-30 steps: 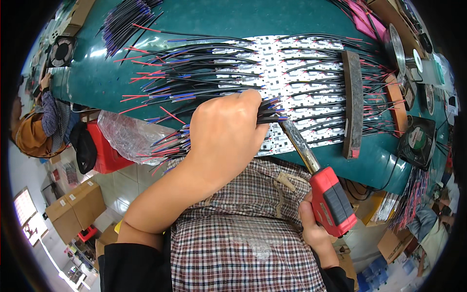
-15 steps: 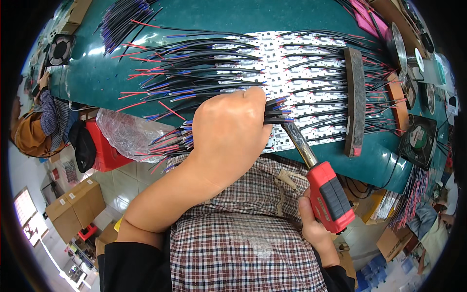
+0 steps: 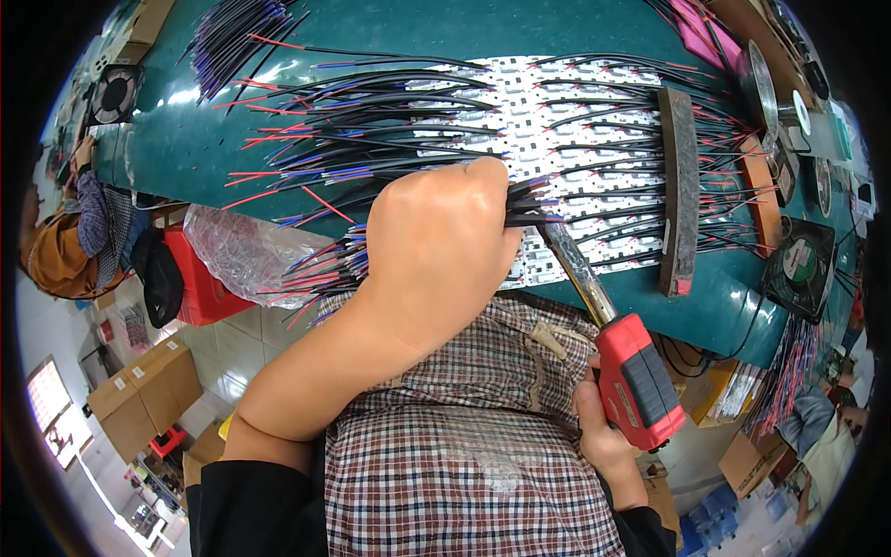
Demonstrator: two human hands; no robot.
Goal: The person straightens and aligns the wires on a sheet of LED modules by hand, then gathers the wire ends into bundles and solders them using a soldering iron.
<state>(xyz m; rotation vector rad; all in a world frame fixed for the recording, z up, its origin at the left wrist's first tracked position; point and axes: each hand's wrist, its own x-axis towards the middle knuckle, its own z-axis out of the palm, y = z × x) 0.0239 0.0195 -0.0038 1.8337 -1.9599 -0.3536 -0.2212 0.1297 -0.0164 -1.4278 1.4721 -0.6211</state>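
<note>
My left hand (image 3: 441,218) is closed around a bundle of black cables (image 3: 531,221), whose blue, red and dark ends stick out on its right side. More cable ends (image 3: 348,265) fan out left of the wrist. In my right hand (image 3: 601,434) is a red and black soldering gun (image 3: 640,381). Its metal barrel slants up left to the cable ends; whether its tip touches them I cannot tell. Beneath lies a white panel of small circuit boards (image 3: 520,111), with rows of black cables along both sides. My left fist covers part of it.
A dark bar (image 3: 679,186) lies across the right-hand cables, and an orange-brown block (image 3: 761,200) rests farther right. Fans (image 3: 798,269) and a solder spool (image 3: 794,116) stand at the right. Another cable bundle (image 3: 237,42) lies at the far left of the green table (image 3: 390,32).
The soldering gun has shifted slightly right. The white panel sits a touch farther up, and the cable ends at my left fist have moved a little.
</note>
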